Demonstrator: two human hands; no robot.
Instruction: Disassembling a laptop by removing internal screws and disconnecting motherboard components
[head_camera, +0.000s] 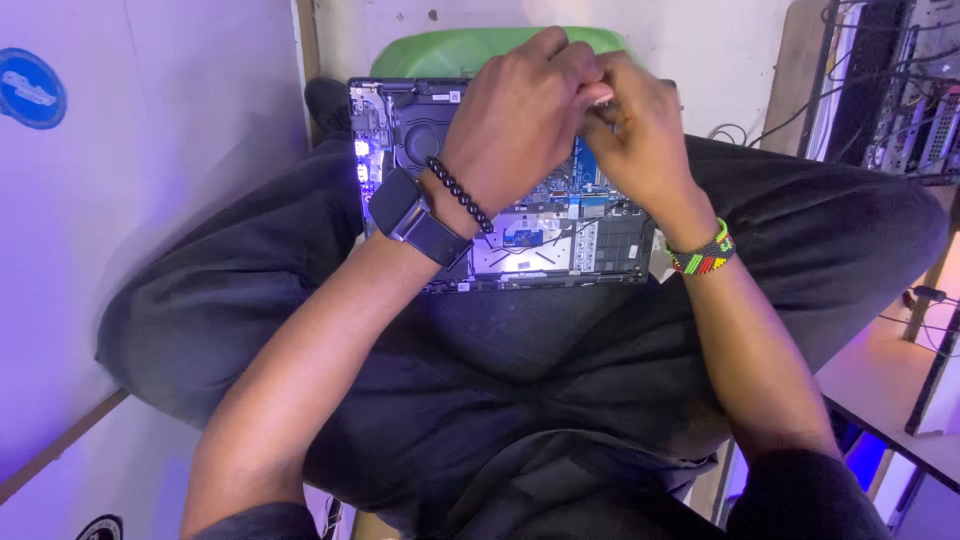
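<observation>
Left hand (520, 110) curls knuckles-up, wrist bent, fingertips pinched against those of the right hand (640, 130) over the far half of an opened laptop (520, 245); both look clenched on something small, too hidden to name. Laptop lies bottom-cover-off across the lap of dark trousers (250, 290), its far edge against a green plastic seat (450, 50), a wall panel (140, 200) close on the left and a desk (880, 380) at right. Bare circuit board, round fan, matte metal; smartwatch (415, 215) and bead bracelets on wrists.
</observation>
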